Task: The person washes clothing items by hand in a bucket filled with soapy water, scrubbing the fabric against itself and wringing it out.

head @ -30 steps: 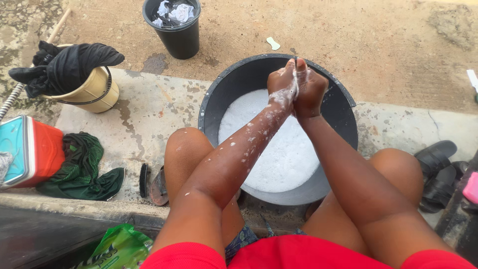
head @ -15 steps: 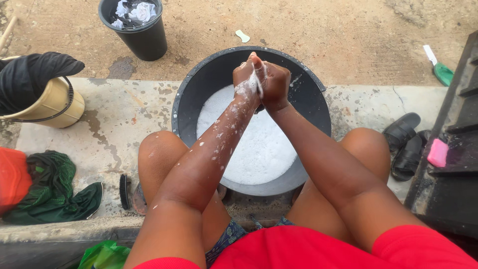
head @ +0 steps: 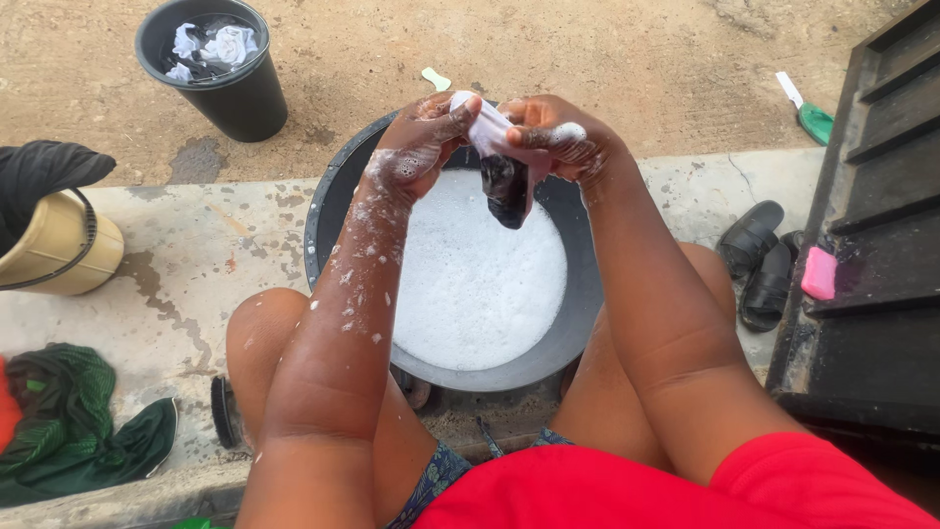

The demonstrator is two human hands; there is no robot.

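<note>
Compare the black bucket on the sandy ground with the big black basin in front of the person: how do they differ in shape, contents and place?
The black bucket is tall and narrow; the black basin is wide and shallow. The bucket holds white and dark clothes with no foam visible; the basin holds white suds. The bucket stands on sand; the basin sits on the concrete slab, under both hands. Both are round, black and open-topped.

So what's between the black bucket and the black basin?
In the head view, only bare ground: sandy dirt with a dark wet patch, between the black bucket and the black basin.
</note>
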